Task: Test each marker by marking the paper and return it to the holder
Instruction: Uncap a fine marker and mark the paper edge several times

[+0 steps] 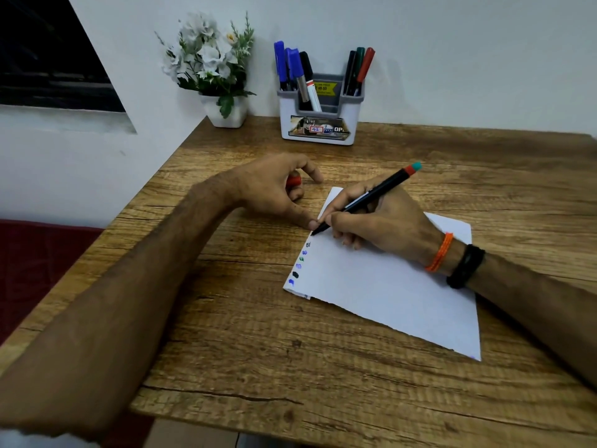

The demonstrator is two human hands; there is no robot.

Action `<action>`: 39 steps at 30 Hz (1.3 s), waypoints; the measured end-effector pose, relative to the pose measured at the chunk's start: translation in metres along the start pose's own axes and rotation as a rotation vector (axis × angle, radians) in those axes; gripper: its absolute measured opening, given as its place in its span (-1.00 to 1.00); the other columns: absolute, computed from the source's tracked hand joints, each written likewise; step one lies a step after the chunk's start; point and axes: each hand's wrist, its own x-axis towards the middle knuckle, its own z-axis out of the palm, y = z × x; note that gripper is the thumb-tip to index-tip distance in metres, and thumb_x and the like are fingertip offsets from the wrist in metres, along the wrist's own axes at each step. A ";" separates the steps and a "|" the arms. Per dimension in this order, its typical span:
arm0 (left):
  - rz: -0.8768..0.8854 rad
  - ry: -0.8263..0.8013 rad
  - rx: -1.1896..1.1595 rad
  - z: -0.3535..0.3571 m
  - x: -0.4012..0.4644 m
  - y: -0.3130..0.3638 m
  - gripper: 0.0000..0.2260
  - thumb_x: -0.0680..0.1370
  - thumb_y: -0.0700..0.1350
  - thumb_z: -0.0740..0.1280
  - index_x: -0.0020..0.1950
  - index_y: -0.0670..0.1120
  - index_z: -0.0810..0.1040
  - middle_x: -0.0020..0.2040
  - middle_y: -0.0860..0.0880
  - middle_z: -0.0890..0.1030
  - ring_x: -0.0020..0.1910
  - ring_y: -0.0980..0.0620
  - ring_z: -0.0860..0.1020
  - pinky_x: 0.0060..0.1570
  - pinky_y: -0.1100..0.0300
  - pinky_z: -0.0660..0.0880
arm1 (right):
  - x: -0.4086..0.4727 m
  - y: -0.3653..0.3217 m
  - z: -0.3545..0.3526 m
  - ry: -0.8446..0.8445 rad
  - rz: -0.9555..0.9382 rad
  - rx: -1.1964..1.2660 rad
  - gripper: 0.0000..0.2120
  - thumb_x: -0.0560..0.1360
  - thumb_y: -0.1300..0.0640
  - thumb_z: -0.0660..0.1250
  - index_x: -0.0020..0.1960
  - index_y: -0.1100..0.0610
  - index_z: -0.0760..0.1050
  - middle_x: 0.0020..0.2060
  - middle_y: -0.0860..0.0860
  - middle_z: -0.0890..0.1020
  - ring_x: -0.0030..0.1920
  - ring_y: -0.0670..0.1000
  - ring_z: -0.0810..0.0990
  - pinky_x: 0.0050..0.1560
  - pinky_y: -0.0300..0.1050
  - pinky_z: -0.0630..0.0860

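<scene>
My right hand (384, 221) grips a black marker (378, 197) with a red and teal end, its tip touching the left edge of the white paper (387, 292). Several small coloured marks (300, 263) run down that edge. My left hand (274, 189) curls around a red cap (294, 181), with one fingertip pressing the paper's edge beside the marker tip. The grey and white holder (319, 124) stands at the back of the table with blue, black, green and red markers (294, 69) upright in it.
A white pot of artificial flowers (223, 108) sits at the table's back left corner by the wall. The wooden table (290, 367) ends at my left and near me. A dark red surface (38, 263) lies below on the left.
</scene>
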 end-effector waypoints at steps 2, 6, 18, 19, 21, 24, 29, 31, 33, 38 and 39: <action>0.003 0.000 -0.001 0.000 0.000 0.000 -0.26 0.10 0.18 0.52 0.24 0.03 0.44 -0.34 0.08 0.51 -0.41 0.22 0.44 -0.26 0.24 0.37 | 0.000 0.001 0.000 0.002 -0.009 -0.001 -0.94 0.45 0.36 0.40 -0.17 0.29 0.65 -0.43 0.05 0.65 -0.49 -0.09 0.58 -0.48 -0.27 0.47; 0.008 0.006 0.007 0.000 0.001 -0.002 -0.34 0.19 0.09 0.58 0.23 0.04 0.44 -0.33 0.06 0.51 -0.41 0.20 0.44 -0.27 0.25 0.38 | -0.001 0.000 -0.001 -0.021 -0.033 -0.013 -0.90 0.47 0.37 0.38 -0.15 0.28 0.66 -0.40 0.10 0.66 -0.48 -0.08 0.56 -0.47 -0.25 0.48; -0.006 -0.001 0.004 0.000 0.000 0.000 -0.29 0.13 0.15 0.53 0.24 0.03 0.45 -0.33 0.06 0.50 -0.37 0.16 0.46 -0.21 0.21 0.40 | 0.000 0.002 0.002 0.007 -0.007 -0.020 -0.92 0.48 0.35 0.37 -0.15 0.33 0.63 -0.44 0.05 0.64 -0.49 -0.08 0.57 -0.47 -0.24 0.50; -0.005 -0.001 0.002 0.000 0.000 0.000 -0.30 0.15 0.12 0.55 0.24 0.03 0.45 -0.34 0.07 0.50 -0.38 0.18 0.46 -0.21 0.20 0.40 | 0.000 0.002 0.002 0.015 -0.008 -0.011 -0.92 0.49 0.35 0.36 -0.15 0.35 0.62 -0.43 0.07 0.63 -0.49 -0.07 0.57 -0.47 -0.24 0.50; 0.000 0.002 0.002 0.000 0.000 0.000 -0.32 0.17 0.09 0.56 0.24 0.02 0.45 -0.35 0.08 0.49 -0.41 0.21 0.45 -0.22 0.22 0.39 | -0.001 0.002 0.002 0.016 -0.014 -0.002 -0.91 0.49 0.35 0.36 -0.14 0.38 0.61 -0.39 0.14 0.64 -0.49 -0.06 0.57 -0.47 -0.24 0.50; 0.000 0.003 0.000 0.001 0.000 0.001 -0.29 0.14 0.13 0.54 0.25 0.02 0.45 -0.35 0.09 0.49 -0.42 0.23 0.44 -0.22 0.22 0.38 | 0.000 0.001 0.002 -0.005 -0.030 -0.023 -0.91 0.50 0.35 0.37 -0.13 0.39 0.61 -0.37 0.18 0.65 -0.49 -0.06 0.57 -0.47 -0.25 0.50; -0.005 -0.005 0.010 0.000 0.000 0.001 -0.27 0.12 0.15 0.53 0.25 0.02 0.45 -0.33 0.07 0.51 -0.36 0.16 0.46 -0.19 0.21 0.37 | 0.000 0.003 0.001 0.009 -0.047 -0.032 -0.89 0.50 0.33 0.38 -0.13 0.38 0.62 -0.41 0.10 0.63 -0.49 -0.06 0.56 -0.47 -0.23 0.49; -0.004 -0.003 0.019 0.000 0.000 0.001 -0.25 0.10 0.18 0.51 0.25 0.03 0.45 -0.34 0.07 0.51 -0.36 0.16 0.46 -0.19 0.21 0.36 | 0.000 0.003 0.001 0.001 -0.054 -0.032 -0.90 0.50 0.33 0.38 -0.13 0.38 0.62 -0.41 0.10 0.63 -0.49 -0.06 0.56 -0.48 -0.23 0.49; -0.005 -0.005 0.020 0.000 0.000 0.001 -0.24 0.09 0.20 0.50 0.25 0.03 0.45 -0.34 0.07 0.51 -0.35 0.15 0.46 -0.18 0.21 0.36 | 0.000 0.003 0.002 -0.006 -0.054 -0.033 -0.90 0.50 0.34 0.38 -0.13 0.38 0.61 -0.42 0.09 0.62 -0.49 -0.06 0.56 -0.48 -0.22 0.50; -0.007 -0.014 0.018 -0.001 0.000 0.002 -0.23 0.09 0.20 0.50 0.26 0.02 0.45 -0.32 0.06 0.51 -0.34 0.14 0.45 -0.19 0.20 0.36 | 0.000 0.004 0.001 -0.007 -0.051 -0.032 -0.91 0.50 0.33 0.39 -0.13 0.35 0.63 -0.43 0.05 0.63 -0.48 -0.05 0.57 -0.48 -0.21 0.51; -0.007 -0.013 0.020 -0.001 0.000 0.002 -0.23 0.09 0.20 0.49 0.26 0.02 0.45 -0.32 0.06 0.51 -0.34 0.14 0.45 -0.20 0.20 0.35 | 0.000 0.004 0.001 -0.012 -0.056 -0.033 -0.91 0.50 0.33 0.39 -0.13 0.36 0.63 -0.43 0.07 0.63 -0.48 -0.05 0.57 -0.48 -0.21 0.51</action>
